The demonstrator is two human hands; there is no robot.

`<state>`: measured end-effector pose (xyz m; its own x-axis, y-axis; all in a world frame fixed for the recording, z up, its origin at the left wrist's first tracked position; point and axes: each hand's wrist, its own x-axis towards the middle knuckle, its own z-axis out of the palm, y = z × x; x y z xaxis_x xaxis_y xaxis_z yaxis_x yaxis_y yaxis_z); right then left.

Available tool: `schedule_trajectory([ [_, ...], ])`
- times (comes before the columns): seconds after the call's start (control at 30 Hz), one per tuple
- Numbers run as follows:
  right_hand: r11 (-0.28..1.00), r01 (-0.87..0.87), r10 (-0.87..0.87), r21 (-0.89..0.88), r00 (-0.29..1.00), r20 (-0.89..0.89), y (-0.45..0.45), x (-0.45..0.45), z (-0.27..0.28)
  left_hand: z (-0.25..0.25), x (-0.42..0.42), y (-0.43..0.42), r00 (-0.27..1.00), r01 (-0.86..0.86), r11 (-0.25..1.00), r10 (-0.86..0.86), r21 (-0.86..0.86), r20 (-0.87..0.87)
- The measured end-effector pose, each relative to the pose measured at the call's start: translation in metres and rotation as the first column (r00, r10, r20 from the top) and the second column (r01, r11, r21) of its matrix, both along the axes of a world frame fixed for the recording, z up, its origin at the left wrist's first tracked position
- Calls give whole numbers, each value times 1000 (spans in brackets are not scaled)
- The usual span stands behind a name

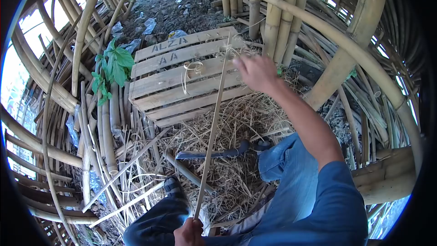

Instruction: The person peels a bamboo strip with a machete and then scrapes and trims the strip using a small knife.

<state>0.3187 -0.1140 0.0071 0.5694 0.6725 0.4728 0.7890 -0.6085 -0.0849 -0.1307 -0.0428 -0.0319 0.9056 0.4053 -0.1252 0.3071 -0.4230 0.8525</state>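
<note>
A long thin bamboo strip (212, 132) runs from the bottom centre up over a slatted wooden crate (159, 84). Its lower end is held in my left hand (188, 233), fingers wrapped round it. My right hand (257, 72) is above the crate's right side, near the strip's upper end; its fingers are partly blurred, and what they hold, if anything, cannot be made out. A curled shaving (185, 75) lies on the crate. Below the crate, a knife with a dark blade (200, 155) rests on the shavings between my legs.
Bamboo shavings (232, 173) cover the ground around my feet. Thick bamboo poles (275, 16) stand behind the crate, and a curved pole (337, 38) arches over the right side. A leafy plant (119, 66) grows at the crate's left. Loose bamboo pieces (107, 136) lie at left.
</note>
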Motion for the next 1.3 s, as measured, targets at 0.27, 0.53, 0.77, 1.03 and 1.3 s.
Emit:
schedule_trajectory([
  [0.27, 992, -39, 16, 120, 982, 186, -22, 34, -4, 5, -2, -3, 998, 60, 997, -62, 55, 23],
  [0.53, 942, 228, -257, -248, 962, -91, -34, 52, -14, 2, -4, -3, 998, 56, 997, -56, 46, -15],
  [0.77, 839, 529, -544, -129, 814, -202, -65, 69, -34, 7, 6, 17, 990, -136, 915, 108, -381, -96],
  [1.03, 979, -134, 175, 156, 943, -282, 14, -83, 3, 30, 53, 41, 939, -316, 653, 322, -688, -125],
  [1.3, 795, -450, 318, 406, -259, -912, 27, -195, 3, 37, 83, 39, 931, -280, 540, 355, -793, -87],
])
